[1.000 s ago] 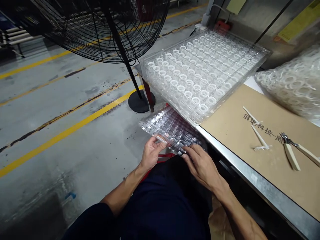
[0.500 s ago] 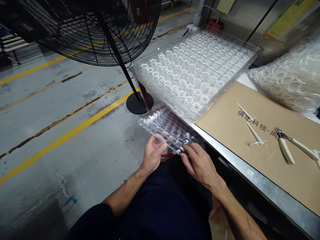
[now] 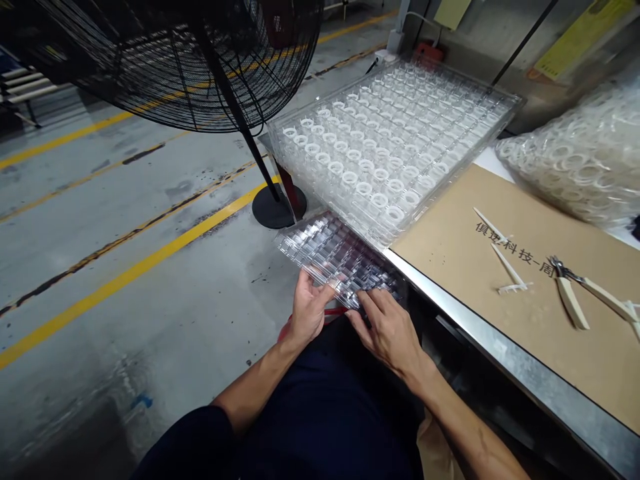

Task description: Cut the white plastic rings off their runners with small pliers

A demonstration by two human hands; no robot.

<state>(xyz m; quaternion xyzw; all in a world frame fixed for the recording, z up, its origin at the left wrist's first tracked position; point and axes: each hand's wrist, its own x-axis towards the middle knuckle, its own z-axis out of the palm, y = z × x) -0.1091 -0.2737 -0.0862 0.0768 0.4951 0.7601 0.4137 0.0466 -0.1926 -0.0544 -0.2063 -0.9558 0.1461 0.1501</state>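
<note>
Head view of two bare hands at the near edge of a transparent, glossy plastic tray with a gridded, ridged surface (image 3: 340,247). The tray lies over the front of the person's lap, at the left side of a workbench with a bright metal edge (image 3: 480,337), and its far part extends below the front corner of a second tray. Whether it is one sheet or several nested ones cannot be told. The left hand (image 3: 309,307) is partly closed: its thumb lies over the near edge, its fingers pass beneath, and the tray is held between them. The right hand (image 3: 393,330) is half curled, fingertips on the near edge toward the bench; its thumb lies low beside that edge, and whether it pinches the plastic cannot be made out.

On the bench, a large transparent plastic tray (image 3: 383,235) carries rows of small white plastic rings (image 3: 365,185). Beside it lies a brown sheet with dark printed characters (image 3: 465,280), bearing slender white plastic offcuts (image 3: 509,265) and metal-headed nippers with cream handles (image 3: 573,305). A clear bag packed with whitish rings (image 3: 575,160) rests behind. Left of the bench, a black wire-caged pedestal fan (image 3: 235,110) stands on a grey floor with yellow stripes (image 3: 150,200).
</note>
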